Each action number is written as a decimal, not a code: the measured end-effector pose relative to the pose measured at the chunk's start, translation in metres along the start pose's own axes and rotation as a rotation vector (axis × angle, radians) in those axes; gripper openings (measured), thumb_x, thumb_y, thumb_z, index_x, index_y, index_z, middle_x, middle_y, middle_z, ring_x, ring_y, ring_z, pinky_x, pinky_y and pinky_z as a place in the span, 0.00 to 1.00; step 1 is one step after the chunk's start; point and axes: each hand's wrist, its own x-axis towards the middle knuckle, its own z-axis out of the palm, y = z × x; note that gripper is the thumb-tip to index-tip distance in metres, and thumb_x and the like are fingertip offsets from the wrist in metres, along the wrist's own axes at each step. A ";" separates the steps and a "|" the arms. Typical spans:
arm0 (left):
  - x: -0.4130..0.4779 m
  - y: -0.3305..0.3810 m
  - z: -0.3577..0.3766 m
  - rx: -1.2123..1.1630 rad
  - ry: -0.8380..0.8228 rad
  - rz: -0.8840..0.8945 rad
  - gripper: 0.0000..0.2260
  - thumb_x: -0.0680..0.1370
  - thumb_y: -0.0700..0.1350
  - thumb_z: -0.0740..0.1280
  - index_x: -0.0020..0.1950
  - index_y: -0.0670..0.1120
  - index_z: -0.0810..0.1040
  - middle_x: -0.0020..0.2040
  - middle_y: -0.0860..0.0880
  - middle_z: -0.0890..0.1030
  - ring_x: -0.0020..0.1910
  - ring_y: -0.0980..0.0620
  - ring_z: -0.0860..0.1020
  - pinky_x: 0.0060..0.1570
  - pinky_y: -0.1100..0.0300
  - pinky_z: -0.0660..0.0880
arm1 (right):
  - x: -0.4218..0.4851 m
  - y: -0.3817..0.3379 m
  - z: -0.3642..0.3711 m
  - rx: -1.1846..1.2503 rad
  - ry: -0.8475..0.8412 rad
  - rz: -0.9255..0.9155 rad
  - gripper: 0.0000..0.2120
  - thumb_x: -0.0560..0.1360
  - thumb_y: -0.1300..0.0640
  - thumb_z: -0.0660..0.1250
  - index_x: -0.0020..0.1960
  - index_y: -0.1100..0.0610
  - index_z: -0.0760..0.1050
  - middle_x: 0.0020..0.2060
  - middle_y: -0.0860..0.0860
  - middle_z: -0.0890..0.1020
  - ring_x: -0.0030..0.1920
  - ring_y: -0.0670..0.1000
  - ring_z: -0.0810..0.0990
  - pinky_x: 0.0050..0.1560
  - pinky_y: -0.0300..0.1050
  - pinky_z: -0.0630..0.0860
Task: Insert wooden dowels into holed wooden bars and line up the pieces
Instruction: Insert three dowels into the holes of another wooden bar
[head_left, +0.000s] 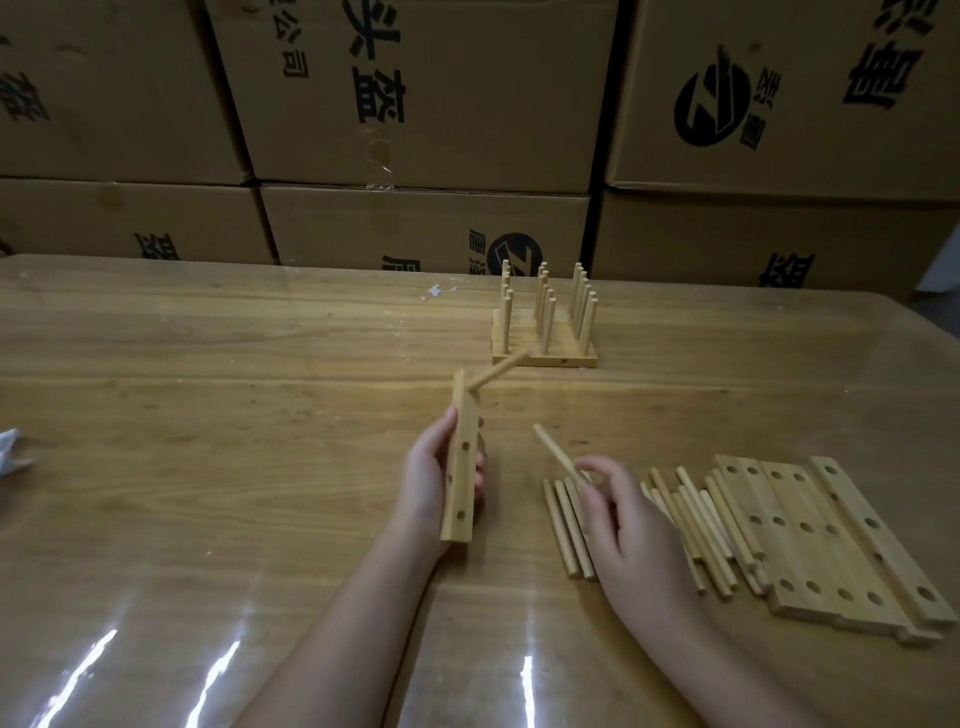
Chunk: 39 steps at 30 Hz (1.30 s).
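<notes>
Holed bar (460, 467) with one dowel (498, 370) seated, gripped over the table (208, 415) by the left hand (434, 467); right hand (628, 525) pinches a second dowel (556, 452) over loose dowels (691, 509) beside spare bars (810, 530); finished pieces (545, 322) stand near cardboard boxes (415, 104).

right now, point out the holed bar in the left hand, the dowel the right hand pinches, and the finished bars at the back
holed bar (459, 496): head view, face between the two lower holes
pinched dowel (555, 451): head view, middle of its shaft
finished bars (566, 358): head view, front bar's side
</notes>
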 end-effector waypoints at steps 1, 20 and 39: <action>-0.001 0.000 0.002 0.073 -0.026 0.010 0.14 0.76 0.53 0.63 0.46 0.44 0.81 0.31 0.48 0.76 0.27 0.54 0.73 0.24 0.65 0.71 | 0.001 0.001 -0.002 0.120 0.030 0.053 0.10 0.79 0.57 0.57 0.54 0.44 0.71 0.26 0.48 0.72 0.23 0.44 0.67 0.23 0.39 0.63; -0.018 -0.004 0.017 0.784 -0.254 0.092 0.10 0.77 0.57 0.64 0.57 0.66 0.76 0.52 0.57 0.80 0.36 0.63 0.78 0.34 0.67 0.74 | 0.010 0.014 -0.020 -0.162 0.068 -0.058 0.11 0.76 0.51 0.60 0.41 0.54 0.77 0.33 0.44 0.72 0.36 0.46 0.71 0.33 0.37 0.64; -0.016 -0.013 0.020 0.820 -0.203 0.169 0.09 0.78 0.58 0.61 0.56 0.65 0.77 0.45 0.63 0.81 0.42 0.64 0.78 0.39 0.66 0.73 | 0.013 0.012 -0.019 0.084 0.108 0.111 0.18 0.75 0.42 0.49 0.48 0.49 0.74 0.37 0.43 0.75 0.38 0.41 0.73 0.34 0.36 0.66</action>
